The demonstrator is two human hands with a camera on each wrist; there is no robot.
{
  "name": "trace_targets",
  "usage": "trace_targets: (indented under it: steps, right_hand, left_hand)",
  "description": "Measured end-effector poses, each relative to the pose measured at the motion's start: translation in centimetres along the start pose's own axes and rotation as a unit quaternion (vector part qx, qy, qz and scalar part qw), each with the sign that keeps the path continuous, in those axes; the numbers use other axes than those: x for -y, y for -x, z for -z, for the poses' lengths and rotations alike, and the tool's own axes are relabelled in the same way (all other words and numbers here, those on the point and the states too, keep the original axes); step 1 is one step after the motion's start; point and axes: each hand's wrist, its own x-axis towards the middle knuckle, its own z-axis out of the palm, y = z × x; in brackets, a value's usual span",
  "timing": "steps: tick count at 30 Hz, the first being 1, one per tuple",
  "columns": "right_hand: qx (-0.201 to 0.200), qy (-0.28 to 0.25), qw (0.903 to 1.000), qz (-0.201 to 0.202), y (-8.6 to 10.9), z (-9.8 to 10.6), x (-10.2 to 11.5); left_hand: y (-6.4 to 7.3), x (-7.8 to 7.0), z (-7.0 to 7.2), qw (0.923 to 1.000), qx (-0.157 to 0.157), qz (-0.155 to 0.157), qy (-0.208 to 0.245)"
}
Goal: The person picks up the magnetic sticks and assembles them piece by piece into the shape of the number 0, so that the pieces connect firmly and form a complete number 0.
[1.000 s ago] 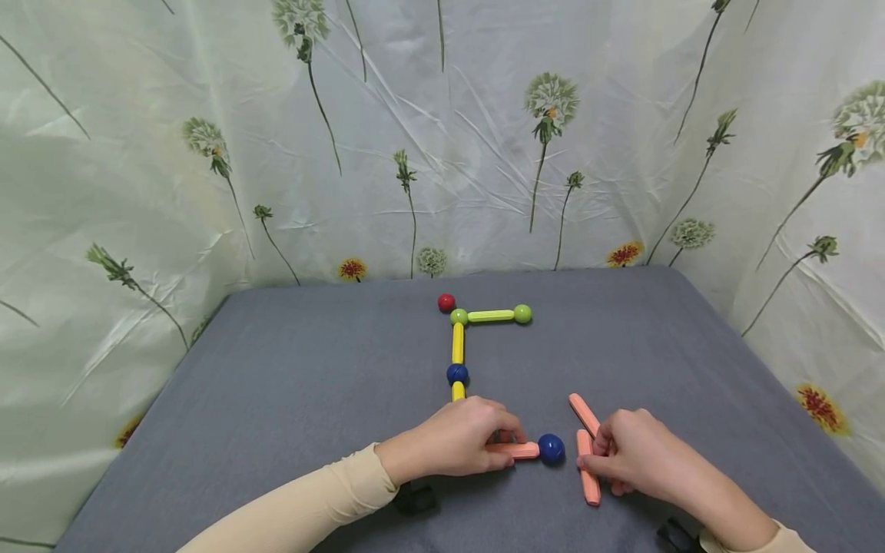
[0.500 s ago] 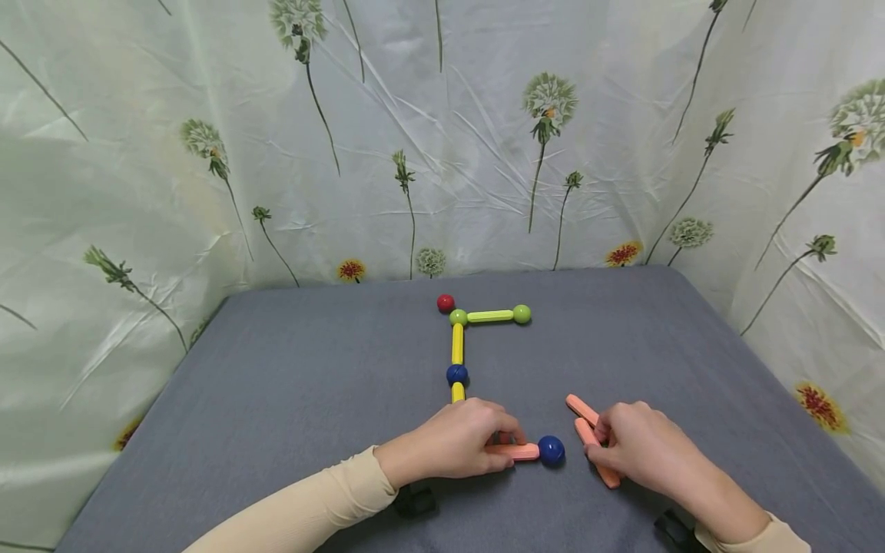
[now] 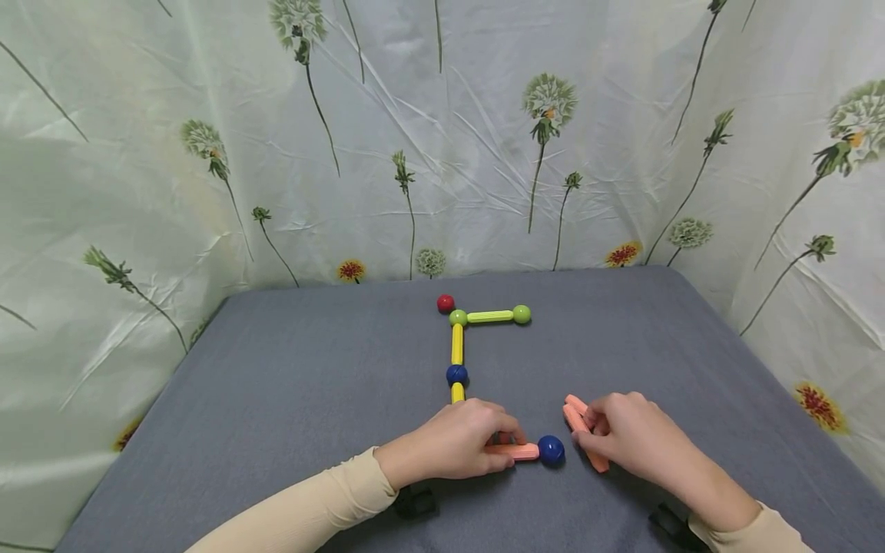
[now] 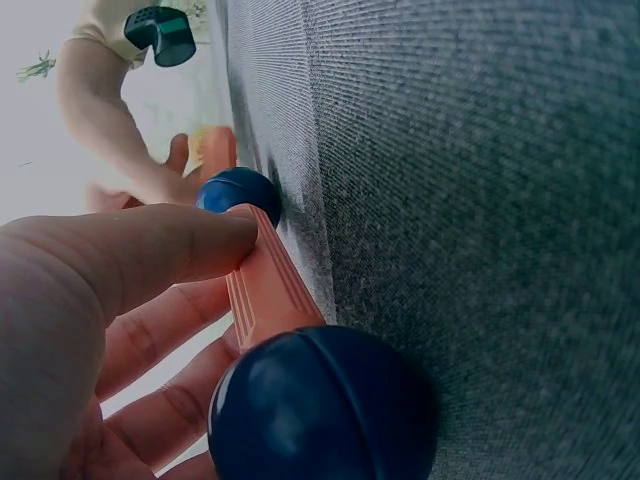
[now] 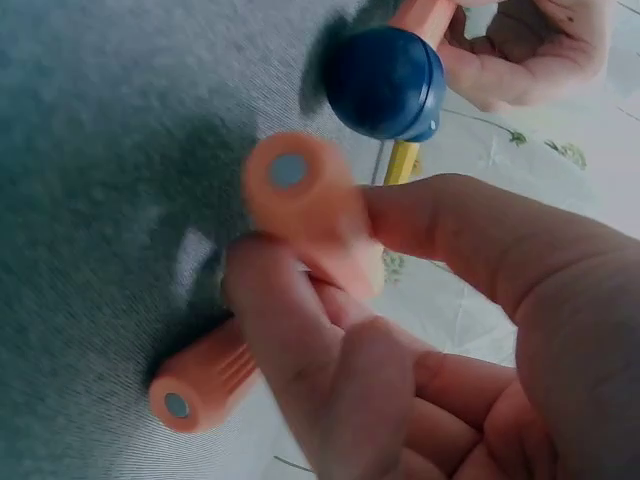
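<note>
My left hand [image 3: 466,438] pinches a salmon magnetic rod [image 4: 268,285] with thumb and fingers. A blue ball [image 3: 551,451] sits at the rod's right end. In the left wrist view a second blue ball [image 4: 325,405] is at the near end, which my hand hides in the head view. My right hand [image 3: 639,442] pinches another salmon rod [image 5: 310,205], slanted just right of the blue ball. Its grey magnet end faces the right wrist camera. A third salmon rod [image 5: 205,385] lies on the cloth beside it, partly behind my fingers.
Further back, a yellow rod [image 3: 458,346] runs between a blue ball [image 3: 457,374] and a green ball [image 3: 459,317]. A lime rod [image 3: 491,316] reaches another green ball [image 3: 522,314]. A red ball [image 3: 445,303] sits beside them. A second yellow rod [image 3: 458,392] goes behind my left hand.
My right hand has moved slightly left and away from me, turning its rod from nearly upright in view to a slant alongside the other loose rod. My left hand has stayed put.
</note>
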Motion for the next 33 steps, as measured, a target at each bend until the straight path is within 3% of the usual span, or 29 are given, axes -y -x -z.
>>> trace_targets:
  steps: [12,23,33]
  right_hand:
    - [-0.014,-0.027,0.9990,0.032,-2.0,0.2,0.0]
    - [-0.007,-0.075,0.9971,0.005,-2.6,1.2,-1.3]
    - [0.028,-0.116,0.9927,-0.015,-3.2,1.5,-1.0]
  left_hand:
    - [0.1,0.1,-0.1,1.0000,-0.009,-0.003,-0.001]
    - [0.1,0.1,0.0,1.0000,-0.003,-0.002,0.007]
    - [0.1,0.2,0.0,1.0000,-0.004,-0.005,0.006]
